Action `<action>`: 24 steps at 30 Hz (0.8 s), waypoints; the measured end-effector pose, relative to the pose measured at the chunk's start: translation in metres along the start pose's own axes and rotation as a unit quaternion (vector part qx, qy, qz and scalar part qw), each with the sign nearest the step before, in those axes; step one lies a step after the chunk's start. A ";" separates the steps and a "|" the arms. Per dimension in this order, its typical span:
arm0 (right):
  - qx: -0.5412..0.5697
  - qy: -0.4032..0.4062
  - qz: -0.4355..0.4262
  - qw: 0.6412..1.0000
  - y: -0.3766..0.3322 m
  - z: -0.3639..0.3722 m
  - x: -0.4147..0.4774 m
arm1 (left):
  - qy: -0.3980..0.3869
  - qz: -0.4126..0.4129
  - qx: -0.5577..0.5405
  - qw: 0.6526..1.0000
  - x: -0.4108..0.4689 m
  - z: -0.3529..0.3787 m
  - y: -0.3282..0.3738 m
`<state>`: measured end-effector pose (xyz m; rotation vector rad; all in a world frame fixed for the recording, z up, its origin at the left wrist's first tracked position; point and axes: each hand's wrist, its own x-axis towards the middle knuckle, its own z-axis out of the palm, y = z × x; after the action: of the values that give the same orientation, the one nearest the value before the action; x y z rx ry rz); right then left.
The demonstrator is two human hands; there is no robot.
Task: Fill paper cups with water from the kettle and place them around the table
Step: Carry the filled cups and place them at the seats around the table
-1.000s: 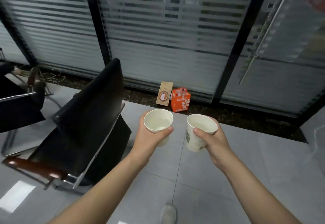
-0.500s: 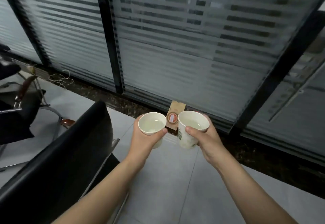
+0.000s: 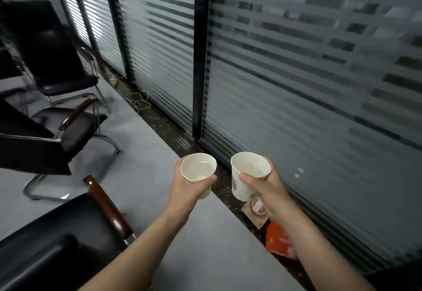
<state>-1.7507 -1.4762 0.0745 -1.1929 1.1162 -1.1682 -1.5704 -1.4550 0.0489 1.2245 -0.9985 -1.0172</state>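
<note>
Here, at the far left, a black chair point(image 3: 52, 46) stands near the wall. In front of it, a second chair point(image 3: 77, 126) with a brown armrest stands on the grey floor point(image 3: 148, 149). A third black chair point(image 3: 57, 245) fills the lower left corner. A thin cable point(image 3: 137, 103) lies at the foot of the striped glass wall point(image 3: 296, 74).

In the middle, the left hand point(image 3: 189, 190) holds the left paper cup point(image 3: 198, 169) upright in the air above the floor. Its fingers point(image 3: 213, 177) are curled round the cup wall, and there is water inside. Just beside it but not touching, the right hand point(image 3: 267, 190) grips the right paper cup point(image 3: 249, 172) in the same way, also upright and with water. Under this hand, a brown packet point(image 3: 255, 211) and an orange box point(image 3: 278, 242) lie on the floor by the glass wall.
</note>
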 end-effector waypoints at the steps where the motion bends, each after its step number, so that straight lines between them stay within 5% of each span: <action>1: 0.002 -0.015 0.000 1.000 -0.003 0.000 0.023 | 0.014 0.003 0.003 1.000 0.017 0.004 0.000; 13: 0.018 -0.153 0.030 0.988 0.005 0.083 0.298 | 0.189 0.014 0.008 0.982 0.249 -0.038 -0.007; 24: 0.022 -0.230 0.025 0.973 -0.007 0.227 0.543 | 0.238 0.030 0.043 0.970 0.482 -0.130 0.016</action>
<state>-1.4827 -1.9997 0.0883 -1.3086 0.7578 -0.8148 -1.3230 -1.8883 0.0766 1.4157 -0.7008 -0.5938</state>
